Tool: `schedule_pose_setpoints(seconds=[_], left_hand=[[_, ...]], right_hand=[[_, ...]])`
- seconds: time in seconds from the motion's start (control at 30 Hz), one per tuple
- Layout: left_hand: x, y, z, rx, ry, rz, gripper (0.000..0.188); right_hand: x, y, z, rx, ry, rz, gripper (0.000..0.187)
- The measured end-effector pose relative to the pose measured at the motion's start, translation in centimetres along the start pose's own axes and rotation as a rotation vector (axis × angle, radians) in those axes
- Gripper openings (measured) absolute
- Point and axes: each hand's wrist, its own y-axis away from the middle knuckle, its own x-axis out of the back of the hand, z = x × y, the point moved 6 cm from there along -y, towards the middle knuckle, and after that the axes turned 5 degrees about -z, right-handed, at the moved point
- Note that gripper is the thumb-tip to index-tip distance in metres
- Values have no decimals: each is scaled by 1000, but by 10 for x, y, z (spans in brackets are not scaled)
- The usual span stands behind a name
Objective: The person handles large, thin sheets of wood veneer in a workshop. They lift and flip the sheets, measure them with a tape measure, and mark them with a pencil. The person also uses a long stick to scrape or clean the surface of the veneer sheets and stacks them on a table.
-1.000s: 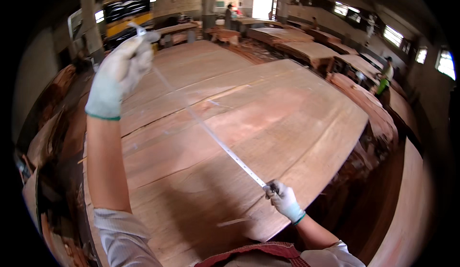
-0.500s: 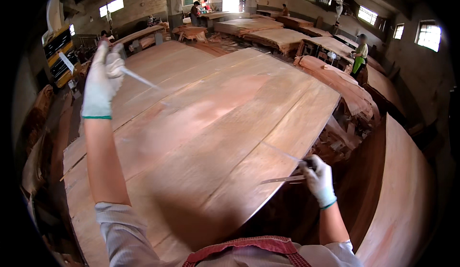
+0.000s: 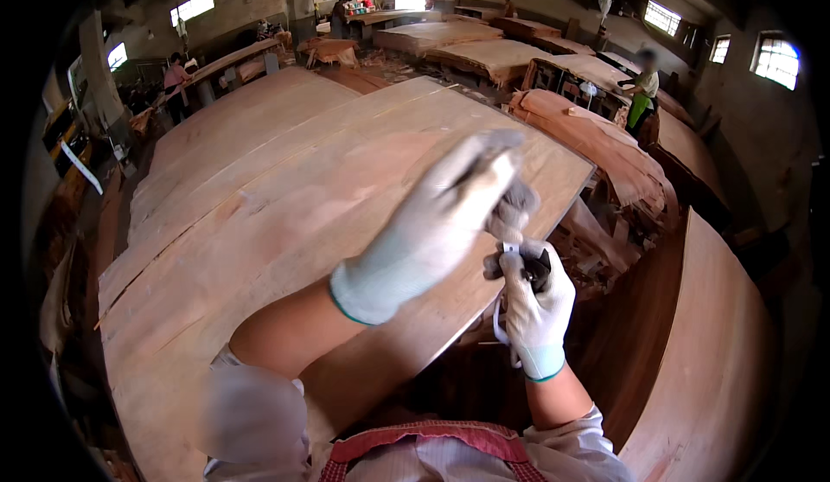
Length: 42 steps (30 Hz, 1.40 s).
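A white glove with dark fingertips covers my left hand point(image 3: 458, 201), which reaches across to the right with its fingers pinched together. Just below its fingertips, my right hand point(image 3: 538, 305), gloved the same way, is closed around a narrow white tape point(image 3: 498, 322) and a small black thing point(image 3: 538, 268) whose kind I cannot make out. A short bit of the tape shows between the two hands, and a loop hangs beside my right palm. Both hands are over the right edge of a wide stack of wood veneer sheets point(image 3: 259, 223) with long seams.
A pale, curved panel point(image 3: 718, 344) stands at the right. Veneer scraps point(image 3: 596, 248) lie beyond my right hand, beside a draped veneer pile point(image 3: 596, 140). A person in a green apron point(image 3: 642, 93) stands farther off, and another person point(image 3: 175, 84) is at the left.
My left hand has swung from the far left, where it held out a length of tape, over to my right hand. My right hand has shifted slightly left, and the tape now hangs in a loop.
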Motion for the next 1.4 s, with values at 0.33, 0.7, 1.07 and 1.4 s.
schedule_pose_setpoints(seconds=[0.33, 0.7, 1.07, 1.4], left_hand=[[224, 29, -125, 186, -365, 529, 33], [223, -101, -249, 275, -230, 338, 29], [144, -267, -201, -141, -237, 655, 10], [327, -233, -79, -350, -908, 1155, 23]], right_hand=[[239, -51, 116, -519, 463, 233, 16], [300, -265, -28, 450, 1467, 328, 27], [74, -413, 176, 345, 317, -854, 9], [-108, -474, 251, -287, -437, -1116, 18]])
